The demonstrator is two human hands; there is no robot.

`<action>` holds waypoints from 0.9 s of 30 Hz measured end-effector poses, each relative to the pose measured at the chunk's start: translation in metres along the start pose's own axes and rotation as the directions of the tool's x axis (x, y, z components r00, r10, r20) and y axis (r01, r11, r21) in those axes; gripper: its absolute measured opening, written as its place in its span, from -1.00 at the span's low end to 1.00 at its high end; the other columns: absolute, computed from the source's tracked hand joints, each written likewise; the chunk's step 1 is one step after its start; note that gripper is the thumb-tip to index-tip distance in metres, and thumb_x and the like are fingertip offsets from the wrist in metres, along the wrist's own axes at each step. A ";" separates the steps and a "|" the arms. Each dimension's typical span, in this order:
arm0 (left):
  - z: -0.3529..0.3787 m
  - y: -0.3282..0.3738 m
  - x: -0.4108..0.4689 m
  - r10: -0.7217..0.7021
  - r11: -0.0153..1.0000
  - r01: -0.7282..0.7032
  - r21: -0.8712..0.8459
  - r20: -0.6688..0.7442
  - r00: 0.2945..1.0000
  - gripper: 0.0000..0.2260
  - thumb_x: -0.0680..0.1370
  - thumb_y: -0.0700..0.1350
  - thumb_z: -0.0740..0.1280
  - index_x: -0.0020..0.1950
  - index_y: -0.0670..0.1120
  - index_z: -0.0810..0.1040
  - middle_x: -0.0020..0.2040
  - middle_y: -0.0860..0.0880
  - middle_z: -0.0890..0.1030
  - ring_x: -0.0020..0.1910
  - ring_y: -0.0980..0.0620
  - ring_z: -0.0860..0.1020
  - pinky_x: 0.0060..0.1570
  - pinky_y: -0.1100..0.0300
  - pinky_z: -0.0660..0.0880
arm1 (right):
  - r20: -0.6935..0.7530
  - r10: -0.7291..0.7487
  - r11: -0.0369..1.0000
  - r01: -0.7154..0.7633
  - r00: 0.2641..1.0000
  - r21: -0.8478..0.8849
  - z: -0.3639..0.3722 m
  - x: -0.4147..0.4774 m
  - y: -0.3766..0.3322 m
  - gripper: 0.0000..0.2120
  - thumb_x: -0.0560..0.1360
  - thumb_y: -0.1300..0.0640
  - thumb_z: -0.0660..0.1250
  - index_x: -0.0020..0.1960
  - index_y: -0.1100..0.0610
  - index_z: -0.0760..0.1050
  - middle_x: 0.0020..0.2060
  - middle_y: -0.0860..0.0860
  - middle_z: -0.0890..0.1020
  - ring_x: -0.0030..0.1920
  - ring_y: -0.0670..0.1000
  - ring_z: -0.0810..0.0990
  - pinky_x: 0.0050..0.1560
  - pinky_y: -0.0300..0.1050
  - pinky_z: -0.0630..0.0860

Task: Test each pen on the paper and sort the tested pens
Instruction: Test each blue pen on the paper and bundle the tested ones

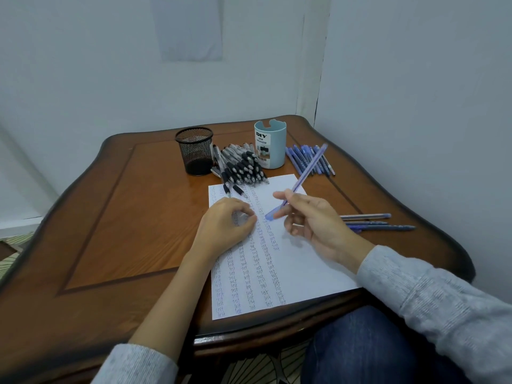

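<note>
A white paper [299,273] filled with columns of small blue "test" scribbles lies on the wooden table [133,217]. My right hand [313,223] holds a blue pen [302,178] above the paper, its capped end pointing down toward the writing and its other end up to the right. My left hand [224,225] rests on the paper's upper left part with loosely curled fingers and holds nothing. A pile of black-grip pens [241,167] lies beyond the paper. A group of blue pens [309,160] lies at the back right, and a few more blue pens [374,221] lie right of my hand.
A black mesh cup [195,151] and a light blue desk organizer cup [270,144] stand at the back of the table. Walls close in behind and to the right. The table's left half is bare wood. My knee shows below the front edge.
</note>
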State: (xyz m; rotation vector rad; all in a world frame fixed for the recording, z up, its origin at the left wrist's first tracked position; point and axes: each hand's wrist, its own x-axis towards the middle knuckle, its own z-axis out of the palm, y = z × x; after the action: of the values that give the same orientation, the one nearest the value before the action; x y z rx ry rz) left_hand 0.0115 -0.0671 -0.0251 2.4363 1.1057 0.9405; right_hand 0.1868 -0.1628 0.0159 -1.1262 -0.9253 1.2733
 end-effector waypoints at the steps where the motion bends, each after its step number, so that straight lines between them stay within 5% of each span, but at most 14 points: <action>1: 0.000 0.001 -0.001 0.011 0.999 -0.011 0.031 -0.009 1.000 -0.90 0.49 -0.04 0.40 -0.08 -0.03 0.68 -0.04 0.11 0.65 0.01 0.16 0.51 -0.02 0.27 0.42 | -0.020 0.002 0.999 -0.002 1.000 -0.038 0.002 0.000 0.003 -0.77 0.57 0.05 0.28 0.07 0.18 0.60 -0.31 0.01 0.66 -0.47 -0.11 0.46 -0.47 -0.33 0.39; 9: -0.003 0.008 -0.003 0.041 0.981 -0.040 0.189 -0.005 0.999 -0.77 0.43 0.07 0.27 -0.24 -0.05 0.60 -0.23 0.09 0.65 -0.20 0.09 0.58 -0.26 0.12 0.54 | -0.111 -0.098 0.983 0.078 0.989 -0.169 0.011 -0.002 0.019 -0.79 0.42 0.19 0.48 -0.10 0.31 0.52 -0.41 0.14 0.58 -0.56 -0.06 0.43 -0.56 -0.25 0.38; 17: -0.016 0.010 -0.005 -0.113 0.991 0.084 0.106 0.312 0.943 -0.37 0.36 0.36 0.35 0.23 -0.07 0.55 0.23 0.04 0.58 0.18 0.08 0.53 0.16 0.13 0.46 | -0.168 -0.168 0.951 0.115 0.971 -0.288 0.013 -0.006 0.021 -0.68 0.46 0.03 0.44 -0.16 0.24 0.39 -0.47 0.17 0.55 -0.63 -0.02 0.38 -0.62 -0.27 0.27; 20: -0.013 0.007 -0.014 -0.107 0.994 0.108 0.014 0.309 0.945 -0.37 0.41 0.26 0.41 0.37 -0.04 0.45 0.42 0.09 0.41 0.38 0.15 0.36 0.30 0.25 0.31 | -0.165 -0.207 0.946 0.154 0.964 -0.285 0.011 -0.005 0.020 -0.68 0.44 0.07 0.46 -0.18 0.27 0.40 -0.43 0.27 0.59 -0.62 0.05 0.43 -0.63 -0.23 0.34; 24: -0.008 0.006 -0.022 -0.105 0.992 0.122 -0.043 0.275 0.956 -0.38 0.42 0.25 0.40 0.39 -0.01 0.43 0.47 0.10 0.34 0.44 0.18 0.28 0.39 0.15 0.29 | -0.247 -0.179 0.924 0.077 0.952 -0.375 0.010 -0.005 0.021 -0.60 0.43 0.02 0.47 -0.37 0.21 0.37 -0.54 0.17 0.53 -0.66 -0.01 0.37 -0.63 -0.28 0.27; 27: -0.007 0.006 -0.024 -0.105 0.991 0.124 -0.053 0.269 0.957 -0.38 0.42 0.27 0.38 0.40 0.01 0.42 0.48 0.12 0.32 0.44 0.20 0.27 0.40 0.11 0.29 | -0.243 -0.244 0.884 0.113 0.939 -0.453 0.009 -0.004 0.026 -0.63 0.48 0.24 0.41 -0.41 0.22 0.32 -0.61 0.07 0.44 -0.65 -0.05 0.42 -0.60 -0.26 0.33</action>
State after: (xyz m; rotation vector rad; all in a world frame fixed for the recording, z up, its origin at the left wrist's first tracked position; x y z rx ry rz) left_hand -0.0022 -0.0891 -0.0277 2.3295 1.0844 0.5841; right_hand 0.1712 -0.1670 -0.0065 -1.4913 -1.0869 0.7321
